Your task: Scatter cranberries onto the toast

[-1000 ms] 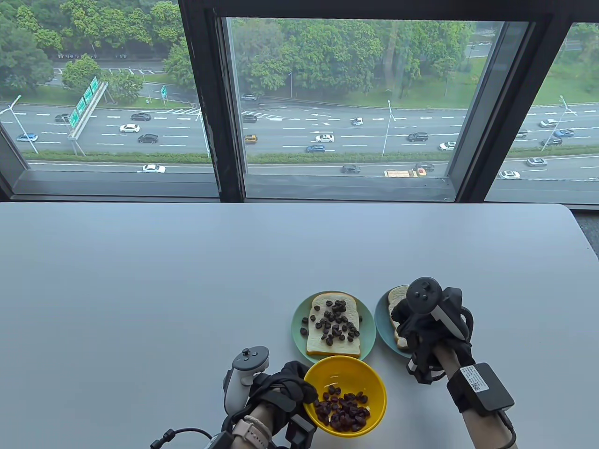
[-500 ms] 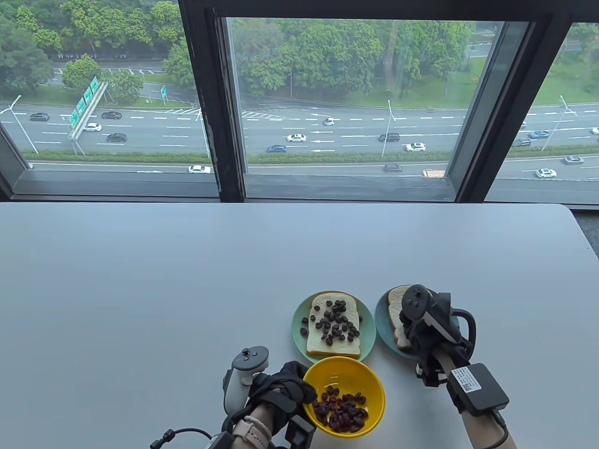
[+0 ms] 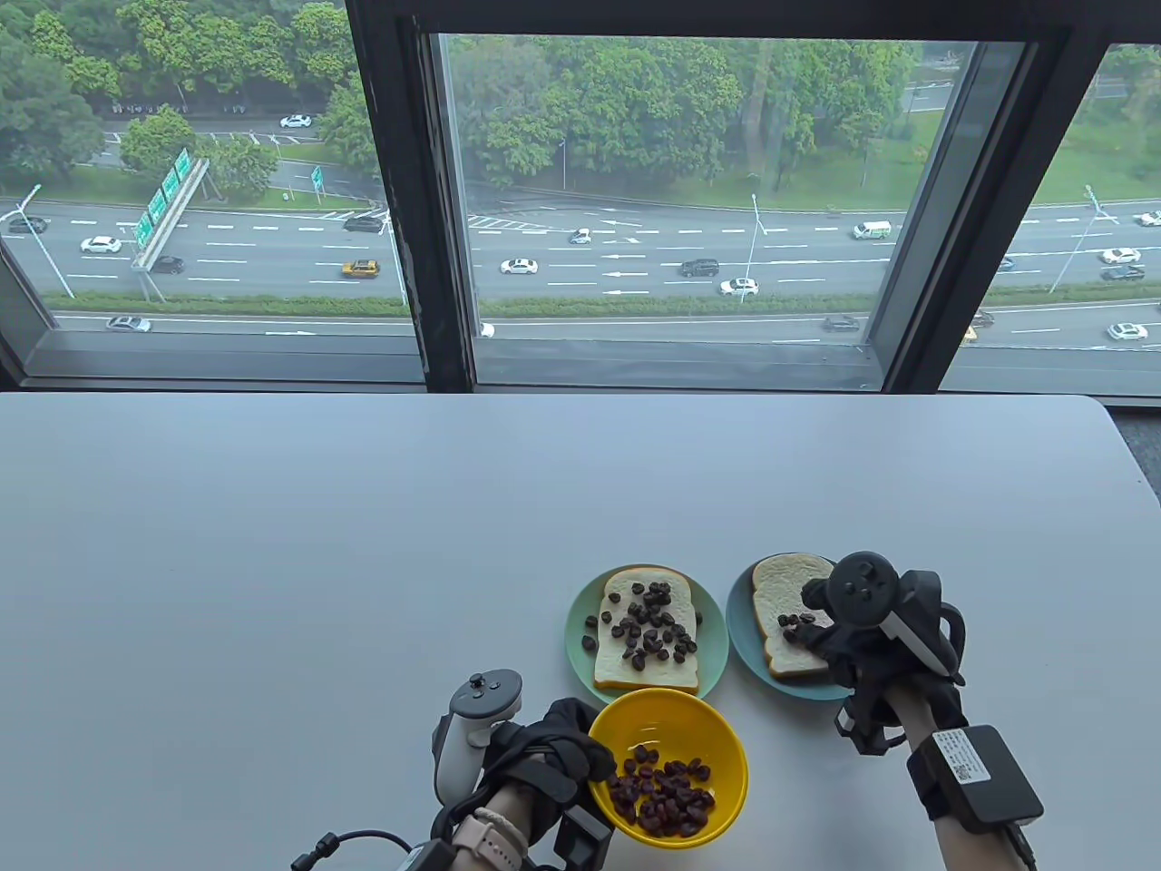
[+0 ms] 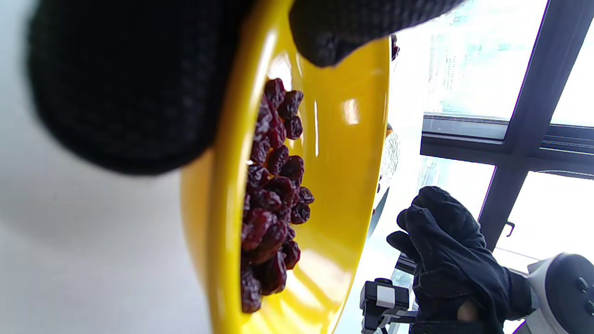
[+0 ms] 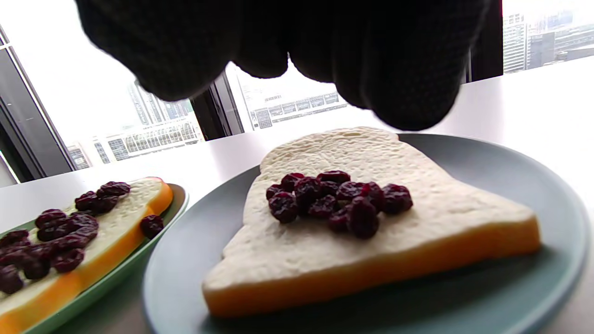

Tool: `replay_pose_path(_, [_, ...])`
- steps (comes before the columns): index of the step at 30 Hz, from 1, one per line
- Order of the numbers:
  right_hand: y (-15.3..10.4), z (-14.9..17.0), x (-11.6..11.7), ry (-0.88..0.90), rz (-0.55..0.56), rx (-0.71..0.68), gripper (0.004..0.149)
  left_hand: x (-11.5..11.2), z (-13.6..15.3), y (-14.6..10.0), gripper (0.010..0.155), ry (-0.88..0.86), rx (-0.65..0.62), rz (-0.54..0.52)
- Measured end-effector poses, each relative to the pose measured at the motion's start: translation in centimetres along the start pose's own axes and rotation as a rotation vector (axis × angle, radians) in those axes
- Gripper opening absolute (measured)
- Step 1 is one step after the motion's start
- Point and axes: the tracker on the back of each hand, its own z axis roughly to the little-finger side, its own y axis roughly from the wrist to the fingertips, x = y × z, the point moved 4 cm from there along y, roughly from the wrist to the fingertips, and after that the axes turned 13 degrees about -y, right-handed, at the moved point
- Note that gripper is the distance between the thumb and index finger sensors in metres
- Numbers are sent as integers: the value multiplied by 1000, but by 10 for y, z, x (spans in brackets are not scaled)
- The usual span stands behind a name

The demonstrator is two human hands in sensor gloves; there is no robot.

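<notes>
A yellow bowl [image 3: 676, 721] of dried cranberries [image 3: 662, 794] stands at the table's near edge. My left hand [image 3: 590, 760] grips its left rim, thumb inside; the left wrist view shows my fingers [image 4: 130, 83] on the bowl [image 4: 345, 153]. A toast slice [image 3: 785, 590] lies on a blue plate [image 3: 739, 626] and carries a small clump of cranberries [image 3: 798, 621]. My right hand [image 3: 821, 640] hovers over that toast's near right part. In the right wrist view my fingers [image 5: 287, 41] hang above the clump [image 5: 338, 199], holding nothing I can see.
A green plate [image 3: 717, 649] left of the blue one holds a second toast slice [image 3: 646, 671] covered with many cranberries; it also shows in the right wrist view [image 5: 93, 232]. The white table [image 3: 363, 544] runs back to a window.
My right hand has shifted right and toward me, uncovering the toast. A clump of cranberries now lies on it. The left hand and the bowl have stayed put.
</notes>
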Motion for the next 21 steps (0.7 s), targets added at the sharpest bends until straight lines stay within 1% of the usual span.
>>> replay_pose_path(2, [-12,-16,-6,49,-9,-72,59,0,-1,0,59,0,-5,-2])
replay_pose_path(5, [-37,-54,-15,125,-29,-260,66,1,-3,-1,59,-6,-19,-9])
replay_pose_path(8, [-63,-93,-20,146,-72,-439,71,1,-4,-2,59,-12,-31,-16])
replay_pose_path(10, [-81,-119,-20,116,-124,-551,74,2,-4,-3,59,-18,-39,-21])
replay_pose_path(14, [-99,-149,-8,10,-231,-671,79,1,-6,-5,59,-43,-61,-27])
replay_pose_path(18, [-102,-165,11,-76,-305,-689,83,1,-7,-5,58,-68,-78,-13])
replay_pose_path(21, [-102,-172,24,-59,-383,-693,84,-2,-7,-4,58,-58,-84,-1])
